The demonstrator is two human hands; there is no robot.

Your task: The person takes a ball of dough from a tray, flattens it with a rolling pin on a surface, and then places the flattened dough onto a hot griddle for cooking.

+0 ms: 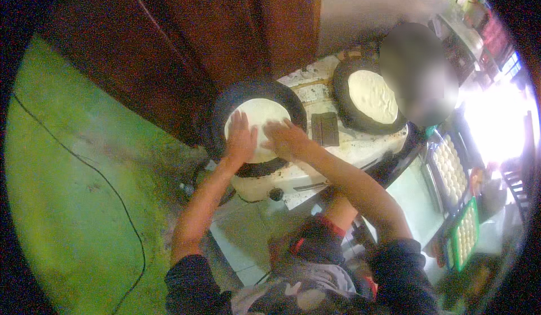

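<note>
A round, pale sheet of dough (258,108) lies in a dark round pan (264,89) on the left side of a white stove (359,152). My left hand (241,141) rests flat over the near left part of the sheet, thumb spread from the fingers. Over its right side is my right hand (287,139), slightly blurred, with its fingers apart. Neither hand grips anything. A second dark pan (344,112) on the right of the stove holds another flat dough round (372,95), which has a wrinkled surface. Between the pans is a dark rectangular piece (324,129).
A brown panelled wooden surface (211,32) rises behind the stove. On the right, a tray (432,184) and a green-rimmed tray (474,218) hold rows of pale dough balls. A blurred patch hides the area beyond the second pan. A dark cable (114,188) runs down the green wall (63,179).
</note>
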